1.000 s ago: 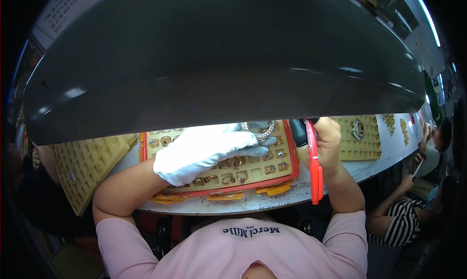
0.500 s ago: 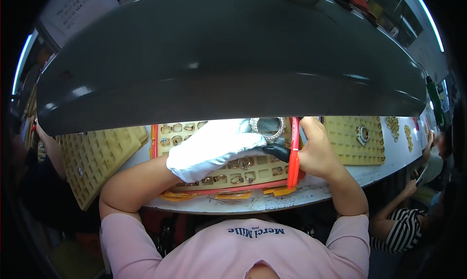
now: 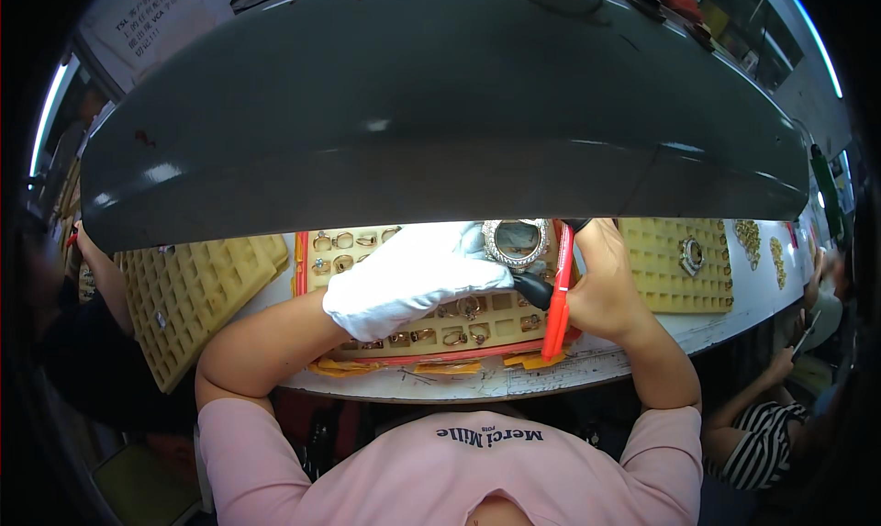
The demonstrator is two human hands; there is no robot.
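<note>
My left hand [image 3: 418,274], in a white glove, is closed on a round, stone-studded watch case [image 3: 516,244] with a dark opening. A smooth black piece [image 3: 532,289] sticks out at the glove's fingertips, just below the watch case; whether it is a finger cover or a tool I cannot tell. Bare, my right hand [image 3: 601,292] grips a red marker pen [image 3: 557,310] that stands nearly upright beside the case. The right fingertips are hidden under the lamp hood. Beneath both hands lies a red-rimmed tray [image 3: 427,355] holding rows of rings in slots.
A wide dark lamp hood [image 3: 440,131] covers the far table. Cream slotted foam trays stand at left [image 3: 197,292] and right [image 3: 674,283], the right one bearing another watch case [image 3: 691,255]. Gold chains [image 3: 748,241] lie beyond it. Other people sit on both sides.
The whole view has shifted slightly. The watch case appears turned a little more toward me. Both hands keep their holds, and the pen leans slightly more.
</note>
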